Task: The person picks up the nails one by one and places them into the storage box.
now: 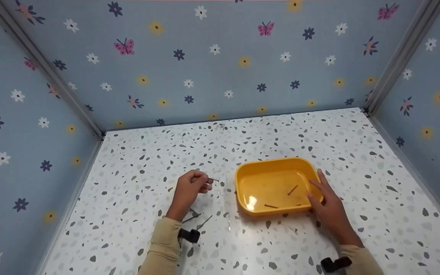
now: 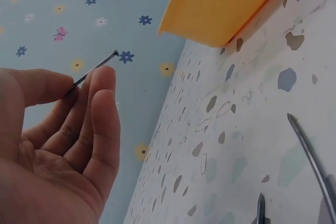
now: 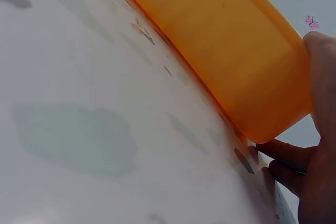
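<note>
Between thumb and fingertips, my left hand (image 1: 189,189) pinches a thin metal nail (image 2: 97,68), its flat head pointing outward in the left wrist view. The hand is held just left of a yellow plastic tray (image 1: 266,183). My right hand (image 1: 330,210) grips the tray's right side, thumb and a finger over the rim and other fingers outside, low by its base in the right wrist view. Inside the tray lie a nail (image 1: 292,190) near the right and another nail (image 1: 270,206) along the front wall, with a third partly hidden by the rim.
Several loose nails (image 1: 204,221) lie on the speckled white tabletop (image 1: 147,164) beneath the left wrist, some partly covered by the arm. Flower-patterned panels (image 1: 220,72) stand at the back and both sides of the table.
</note>
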The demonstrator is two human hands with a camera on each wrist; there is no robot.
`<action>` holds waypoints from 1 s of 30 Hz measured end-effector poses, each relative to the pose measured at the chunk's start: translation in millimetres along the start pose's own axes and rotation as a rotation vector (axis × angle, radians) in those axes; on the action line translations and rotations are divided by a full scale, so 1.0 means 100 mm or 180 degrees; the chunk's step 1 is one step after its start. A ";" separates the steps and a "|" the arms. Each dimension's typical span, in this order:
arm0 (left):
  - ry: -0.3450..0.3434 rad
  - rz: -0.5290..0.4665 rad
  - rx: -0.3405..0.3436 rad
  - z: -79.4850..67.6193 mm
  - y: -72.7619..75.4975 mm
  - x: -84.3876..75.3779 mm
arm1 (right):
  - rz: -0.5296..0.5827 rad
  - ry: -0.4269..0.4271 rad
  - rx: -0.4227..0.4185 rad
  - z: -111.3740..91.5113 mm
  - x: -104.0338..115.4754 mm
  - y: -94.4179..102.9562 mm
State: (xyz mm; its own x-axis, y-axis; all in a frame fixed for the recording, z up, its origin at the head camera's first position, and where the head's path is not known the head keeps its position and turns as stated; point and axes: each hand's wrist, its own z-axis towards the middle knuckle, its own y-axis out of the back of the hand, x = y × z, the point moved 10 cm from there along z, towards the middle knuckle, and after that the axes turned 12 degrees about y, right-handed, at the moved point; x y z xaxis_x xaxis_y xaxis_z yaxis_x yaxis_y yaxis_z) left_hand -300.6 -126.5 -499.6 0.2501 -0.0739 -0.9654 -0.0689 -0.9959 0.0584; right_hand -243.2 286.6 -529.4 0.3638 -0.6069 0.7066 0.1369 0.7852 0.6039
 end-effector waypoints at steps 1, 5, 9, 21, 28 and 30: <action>0.0007 0.0008 0.0010 0.00 -0.02 -0.01 | -0.0011 0.0018 -0.0007 0.00 0.00 0.00; 0.0033 0.0051 0.0056 0.01 -0.09 -0.01 | -0.0049 0.0044 -0.0021 0.01 0.01 0.01; 0.0065 0.0119 0.0054 0.02 -0.15 0.00 | -0.0076 0.0021 -0.0024 0.00 0.01 0.00; 0.0003 0.0125 0.0158 0.08 -0.39 -0.06 | -0.0047 0.0300 -0.0182 0.01 0.09 0.07; 0.0106 0.0000 0.0279 0.12 -0.53 -0.03 | -0.0033 0.0258 -0.0080 0.00 0.08 0.04; 0.0106 -0.0044 0.0326 0.12 -0.57 -0.03 | -0.0037 0.0245 -0.0070 0.00 0.07 0.04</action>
State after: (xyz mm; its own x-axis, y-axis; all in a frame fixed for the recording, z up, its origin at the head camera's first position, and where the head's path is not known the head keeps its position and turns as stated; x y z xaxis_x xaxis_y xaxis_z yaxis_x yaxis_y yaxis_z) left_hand -309.2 -68.5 -502.9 0.2837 -0.0637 -0.9568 -0.1633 -0.9864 0.0173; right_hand -240.3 284.8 -521.9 0.4317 -0.6055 0.6686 0.1614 0.7811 0.6032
